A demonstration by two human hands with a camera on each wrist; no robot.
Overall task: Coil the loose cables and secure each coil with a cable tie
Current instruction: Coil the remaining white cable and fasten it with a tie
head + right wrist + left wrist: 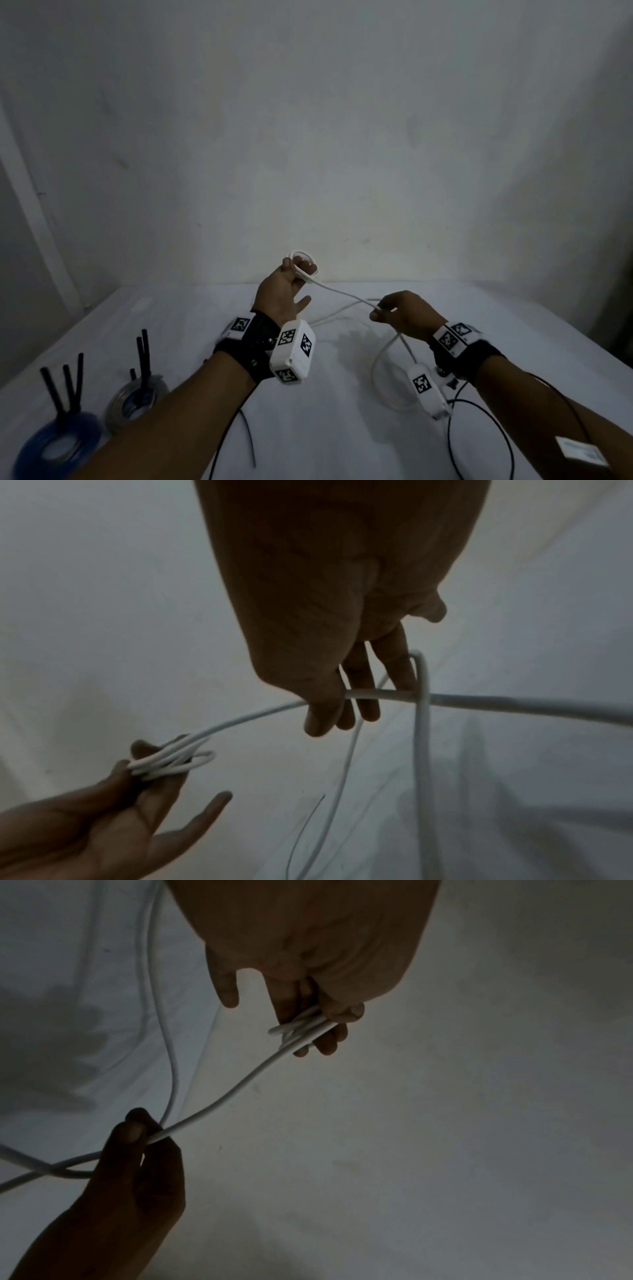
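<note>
Down at the near edge, a blue cable coil (56, 442) sits on the white table (342, 428), black cable ties (68, 383) sticking up from it, and right beside it a grey coil (137, 399) with more black ties (144, 356) standing up. A loose black cable tie (249, 440) lies on the cloth by the left forearm. Up above the table, the left hand (282, 296) is raised, thumb and upper fingers (329, 1039) clamped on a small bundle of loops of the white cable (337, 293), little finger hanging free. From that bundle the cable runs taut across to the right hand (404, 313), whose thumb and fingers (322, 718) pinch the strand. Past that pinch the cable drops away, curling in a slack loop onto the table under the right wrist. Thin black wires (479, 438) trail from the wrist camera across the cloth.
</note>
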